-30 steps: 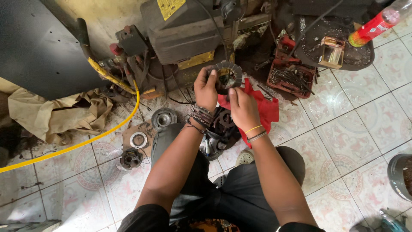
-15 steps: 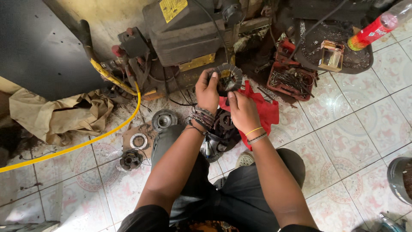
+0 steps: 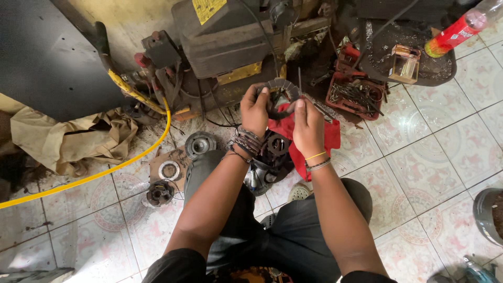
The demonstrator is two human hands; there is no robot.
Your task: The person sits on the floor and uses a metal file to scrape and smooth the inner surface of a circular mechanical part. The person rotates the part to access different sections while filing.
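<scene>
Both hands raised together at centre, left hand (image 3: 255, 111) and right hand (image 3: 309, 126) sharing grip on ring-shaped friction plate (image 3: 280, 94). Straight ahead blocked: dark machine body (image 3: 230, 42). Below hands crowded: red cloth (image 3: 331, 137), dark clutch assembly (image 3: 270, 154). Left side: yellow hose (image 3: 133, 157) crossing floor, round metal parts (image 3: 170, 170) scattered. Right front: red parts tray (image 3: 356, 94), dark pan (image 3: 408, 63). Tiled floor (image 3: 429, 152) at right open, widest passage.

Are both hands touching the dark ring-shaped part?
Touching. Head view: left hand and right hand grip the ring-shaped part at opposite sides.
</scene>
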